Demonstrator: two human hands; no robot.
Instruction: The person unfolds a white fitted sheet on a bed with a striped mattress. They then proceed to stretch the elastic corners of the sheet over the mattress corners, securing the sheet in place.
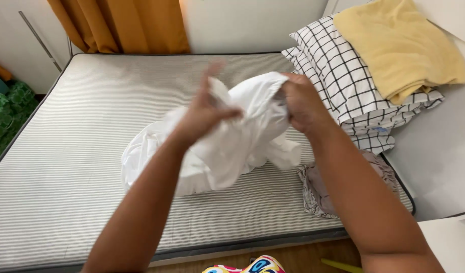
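You have open room across the left of the grey-striped mattress (65, 167). To your right, black-checked white pillows (338, 86), a folded yellow towel (399, 48) and a crumpled patterned cloth (318, 189) block the way.

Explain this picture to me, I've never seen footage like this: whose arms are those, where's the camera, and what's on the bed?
There is no machine here. The camera sits on a person's head and looks down, so the two bare arms reaching in from the bottom are that person's own. The left hand and the right hand both grip a bunched white sheet, lifting part of it while the rest lies on a bare striped mattress. At the right of the mattress, checked pillows are stacked with a folded yellow towel on top. A crumpled patterned cloth lies near the front right corner. Orange curtains hang behind the bed.
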